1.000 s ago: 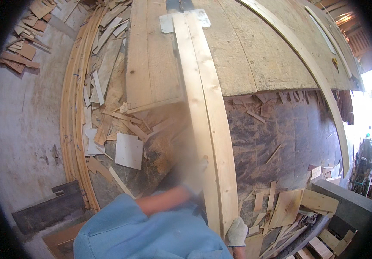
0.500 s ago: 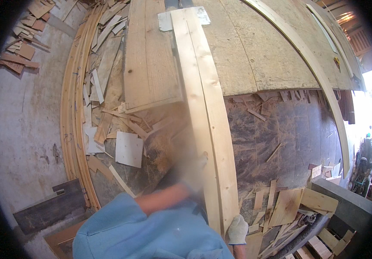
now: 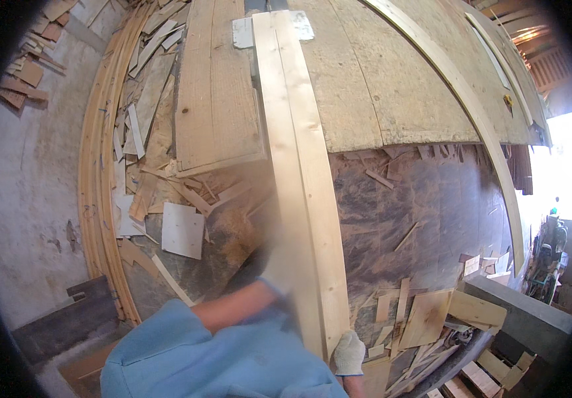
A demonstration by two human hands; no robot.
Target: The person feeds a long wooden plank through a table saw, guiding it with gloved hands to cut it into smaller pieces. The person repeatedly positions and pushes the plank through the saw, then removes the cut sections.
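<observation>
The right hand [image 3: 350, 353], in a pale glove, sits against the right edge of the timber close to its near end; its fingers are hidden from me, so I cannot tell whether it grasps or only presses. Through this one head view I find the left hand [image 3: 278, 270] too smeared to read: it is beside the timber's left edge, contact and closure uncertain. The timber is a left strip [image 3: 275, 86] and a right strip [image 3: 319, 199] lying side by side, running from the workbench [image 3: 352, 79] toward the blue garment [image 3: 233, 358]. Their far end rests over a white plate [image 3: 242, 33].

I judge the work to be under way: a dark line parts the strips along most of what I can see, yet they lie together with both hands near them. Setting them apart seems to be left. I can't make out the line's nearest stretch well. A long slat [image 3: 510, 205] curves away on the right, well apart from both hands.
</observation>
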